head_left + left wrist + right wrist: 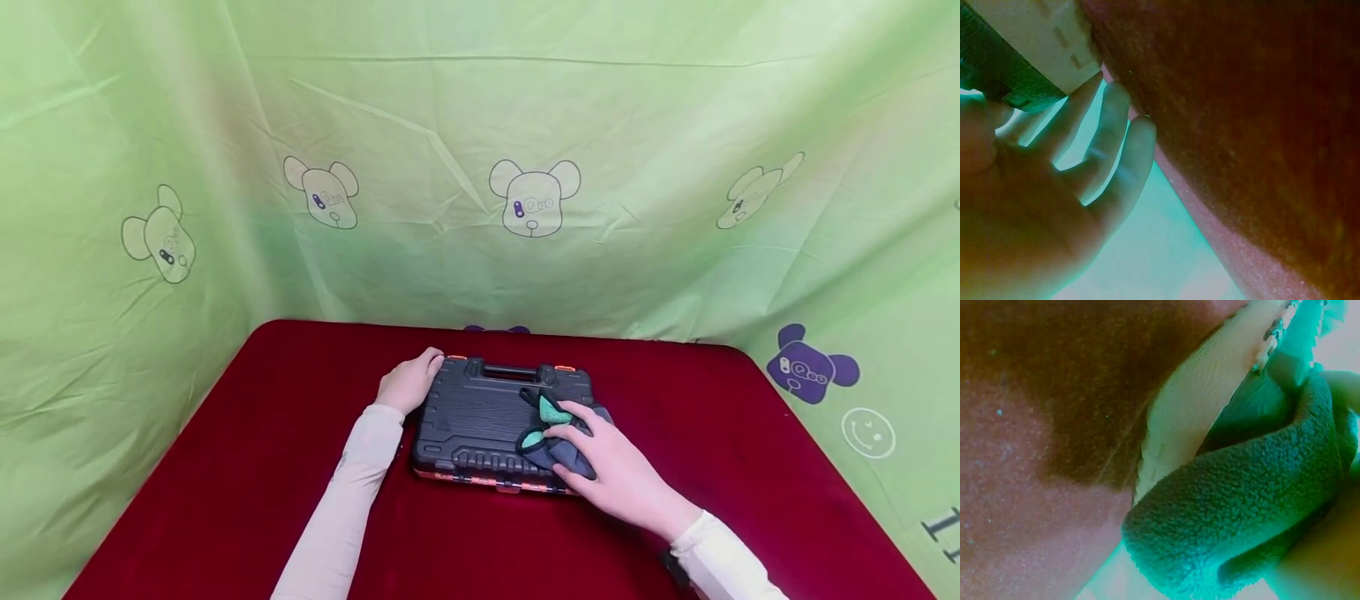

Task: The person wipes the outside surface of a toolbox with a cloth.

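Observation:
A black plastic tool case (468,408) with orange latches lies flat on the red table, its handle toward the back. My left hand (407,385) holds its far left corner. In the left wrist view, the fingers of my left hand (1079,169) reach along the side of the tool case (1054,40), with the thumb over its top edge. A dark grey cloth with green inner folds (555,410) lies bunched on the right part of the lid. My right hand (618,475) grips this cloth, fingers spread over it; in the right wrist view, the fuzzy cloth (1235,487) drapes over the case's side.
Dark red fabric covers the table (300,475), which has rounded far corners. Green curtains (420,275) printed with bear heads hang behind it and along both sides.

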